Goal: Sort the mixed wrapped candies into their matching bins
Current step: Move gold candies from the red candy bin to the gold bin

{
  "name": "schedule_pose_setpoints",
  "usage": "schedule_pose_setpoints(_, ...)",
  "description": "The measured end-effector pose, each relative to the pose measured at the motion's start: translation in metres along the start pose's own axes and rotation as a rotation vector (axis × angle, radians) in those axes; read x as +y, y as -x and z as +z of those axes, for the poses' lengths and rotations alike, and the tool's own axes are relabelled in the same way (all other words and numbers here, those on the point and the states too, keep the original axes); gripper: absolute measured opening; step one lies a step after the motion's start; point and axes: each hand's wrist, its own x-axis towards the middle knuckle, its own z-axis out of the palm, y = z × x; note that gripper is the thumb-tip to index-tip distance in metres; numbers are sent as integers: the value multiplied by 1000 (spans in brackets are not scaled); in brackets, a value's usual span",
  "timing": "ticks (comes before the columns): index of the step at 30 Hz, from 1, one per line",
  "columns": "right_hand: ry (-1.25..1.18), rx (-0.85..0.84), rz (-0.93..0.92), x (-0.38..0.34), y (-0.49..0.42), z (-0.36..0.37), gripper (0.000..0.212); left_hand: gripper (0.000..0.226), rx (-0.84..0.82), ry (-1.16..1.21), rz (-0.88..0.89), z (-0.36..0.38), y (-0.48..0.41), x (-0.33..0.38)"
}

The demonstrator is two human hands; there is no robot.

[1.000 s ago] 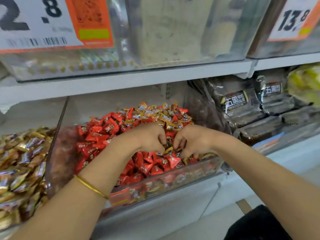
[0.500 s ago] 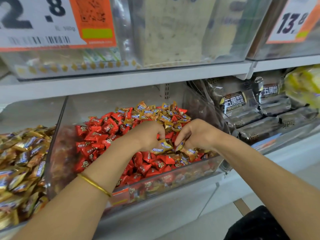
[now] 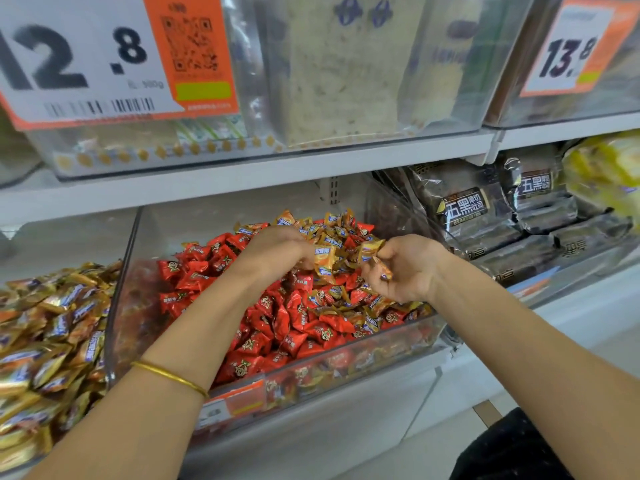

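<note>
A clear plastic bin (image 3: 124,271) on the middle shelf holds red wrapped candies (image 3: 277,327) mixed with gold-orange wrapped candies (image 3: 332,226) piled at its back right. My left hand (image 3: 277,247) hovers over the pile and grips a bunch of gold-orange candies (image 3: 323,259). My right hand (image 3: 405,268) is raised beside it and pinches more gold-orange candies (image 3: 370,249) in its fingers. The neighbouring bin at the left (image 3: 48,341) is full of gold wrapped candies only.
Dark bread packs (image 3: 464,209) fill the bin to the right, with yellow packs (image 3: 602,168) beyond. A shelf above carries clear bins and price tags (image 3: 86,57). The shelf's white front edge (image 3: 346,427) runs below the bins.
Both hands have lifted out of the candy pile, each now with gold-orange candies in it, and have drawn slightly apart.
</note>
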Motion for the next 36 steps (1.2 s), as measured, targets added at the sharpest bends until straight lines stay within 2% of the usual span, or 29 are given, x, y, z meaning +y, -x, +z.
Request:
schedule_pose_setpoints(3,36,-35,9,2,0,-1,26,15,52,318,-50,-2,0,1)
schedule_pose_setpoints(8,201,-78,-84,2,1,1,43,5,54,737,-201,-3,1,2)
schedule_pose_setpoints(10,496,-13,-241,5,-1,2,40,6,63,838,-240,-4,1,5)
schedule_pose_setpoints(13,1125,98,-491,10,-5,1,20,8,91,872,-256,-3,1,7)
schedule_pose_setpoints(16,1598,183,-581,15,-12,5,18,10,90,790,-239,-2,-1,4)
schedule_pose_setpoints(20,1971,348,-641,30,-22,13,31,4,72,670,-224,-1,-8,-3)
schedule_pose_setpoints(21,1994,381,-663,32,-25,14,32,4,69,637,-215,-1,-9,-3)
schedule_pose_setpoints(24,1866,422,-761,27,-30,13,10,17,82,453,-132,2,-7,-3)
schedule_pose_setpoints(27,1490,278,-774,12,-28,5,15,14,69,43,92,4,-3,-4)
schedule_pose_setpoints(29,1224,151,-713,7,-20,3,9,20,-27,-245,218,7,-4,-7)
schedule_pose_setpoints(31,1030,99,-624,5,-16,0,8,22,-161,-442,243,9,-5,-11)
schedule_pose_setpoints(33,945,93,-561,6,-16,-2,11,33,-256,-630,228,10,-6,-14)
schedule_pose_setpoints(36,929,82,-537,5,-11,-3,18,36,-259,-778,183,4,-8,-17)
